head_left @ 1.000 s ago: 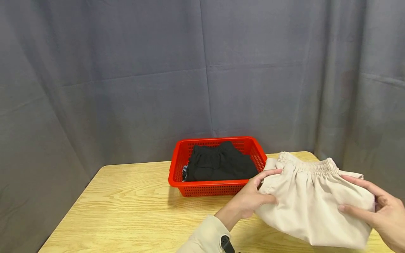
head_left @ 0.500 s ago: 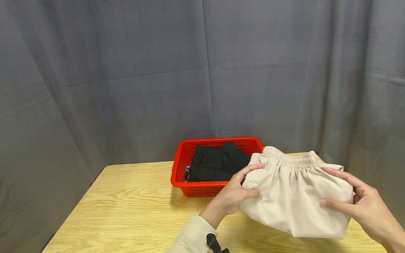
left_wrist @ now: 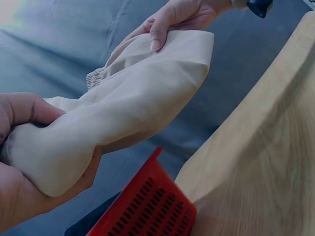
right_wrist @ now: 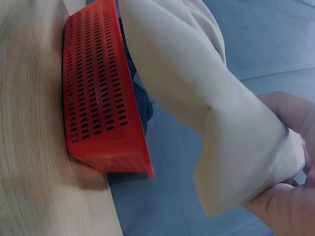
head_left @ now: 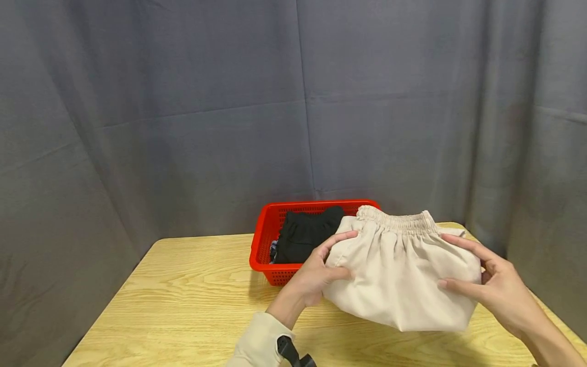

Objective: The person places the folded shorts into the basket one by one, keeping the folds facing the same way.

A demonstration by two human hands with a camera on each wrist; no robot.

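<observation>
A folded pair of beige shorts (head_left: 403, 275) with a gathered elastic waistband hangs above the table, waistband upward. My left hand (head_left: 316, 272) grips its left edge, thumb in front and fingers behind. At the right edge my right hand (head_left: 492, 285) holds it the same way. The shorts (right_wrist: 216, 108) bulge and sag between the hands in the right wrist view. Behind them stands a red plastic basket (head_left: 263, 250), its right part hidden by the cloth. Folded black shorts (head_left: 302, 239) lie inside it, over a patterned cloth (head_left: 273, 251) at the left.
The light wooden table (head_left: 183, 295) carries the basket near its back edge. A grey curtain (head_left: 206, 127) hangs behind and along both sides of the table. A dark watch-like strap (head_left: 289, 349) sits on the left wrist below a cream sleeve (head_left: 259, 336).
Both hands have carried the beige shorts leftward and slightly up, so that they now overlap more of the basket's right side. Both grips stay the same.
</observation>
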